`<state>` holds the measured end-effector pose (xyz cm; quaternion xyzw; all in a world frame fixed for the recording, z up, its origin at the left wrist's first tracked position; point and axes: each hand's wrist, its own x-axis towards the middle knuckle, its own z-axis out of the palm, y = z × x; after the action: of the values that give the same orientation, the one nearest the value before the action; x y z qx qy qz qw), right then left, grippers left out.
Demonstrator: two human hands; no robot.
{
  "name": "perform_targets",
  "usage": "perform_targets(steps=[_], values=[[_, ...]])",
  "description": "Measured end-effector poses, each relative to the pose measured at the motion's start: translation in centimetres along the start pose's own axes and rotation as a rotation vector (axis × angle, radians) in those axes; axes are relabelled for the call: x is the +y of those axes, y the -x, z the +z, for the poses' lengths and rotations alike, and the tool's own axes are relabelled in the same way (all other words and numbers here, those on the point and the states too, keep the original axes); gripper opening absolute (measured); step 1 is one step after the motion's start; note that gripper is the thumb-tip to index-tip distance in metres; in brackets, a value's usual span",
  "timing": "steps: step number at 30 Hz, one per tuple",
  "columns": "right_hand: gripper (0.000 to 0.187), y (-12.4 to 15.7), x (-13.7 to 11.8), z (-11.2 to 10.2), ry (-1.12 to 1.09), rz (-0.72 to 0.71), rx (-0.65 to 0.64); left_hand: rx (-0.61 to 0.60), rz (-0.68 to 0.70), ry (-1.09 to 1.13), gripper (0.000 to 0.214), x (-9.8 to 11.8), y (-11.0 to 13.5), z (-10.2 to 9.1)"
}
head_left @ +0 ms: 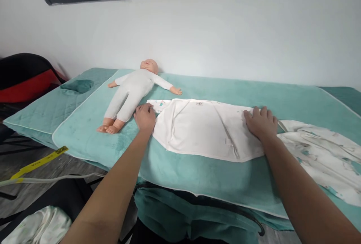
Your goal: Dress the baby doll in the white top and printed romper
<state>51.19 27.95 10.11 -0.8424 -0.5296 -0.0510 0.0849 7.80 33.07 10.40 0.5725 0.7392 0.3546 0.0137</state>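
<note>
A white baby garment (197, 131) lies spread flat on a green padded mat, with a small printed label near its upper edge and a patterned strip at its left end. My left hand (145, 118) is at that left end, fingers curled in at the edge of the cloth. On the right end of the garment rests my right hand (262, 123), palm down with its fingers spread. Just beyond my left hand, a baby doll (135, 89) in a white bodysuit lies on its back, arms out.
A crumpled white cloth with a teal print (324, 153) lies right of my right hand. The green mat (225, 185) covers a bed against a white wall (225, 37). A black and red chair (25, 82) stands at left, near a yellow tag (42, 163) on a pale cable.
</note>
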Motion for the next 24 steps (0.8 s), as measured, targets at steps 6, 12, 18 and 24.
perform_targets(steps=[6,12,18,24], values=[[0.068,0.3,-0.3,-0.2,-0.026,-0.017,0.029,-0.091,0.114,0.026,0.031,1.0,0.7,-0.6],[0.065,0.2,-0.2,-0.1,0.001,0.011,0.002,-0.312,0.364,-0.155,0.052,5.7,2.4,-0.8],[0.065,0.3,-0.2,-0.1,0.016,0.007,0.020,-0.557,0.506,-0.221,0.060,7.1,2.9,0.6],[0.065,0.2,-0.2,-0.2,0.042,0.016,-0.018,-0.571,0.477,-0.247,0.060,4.9,1.8,1.4]])
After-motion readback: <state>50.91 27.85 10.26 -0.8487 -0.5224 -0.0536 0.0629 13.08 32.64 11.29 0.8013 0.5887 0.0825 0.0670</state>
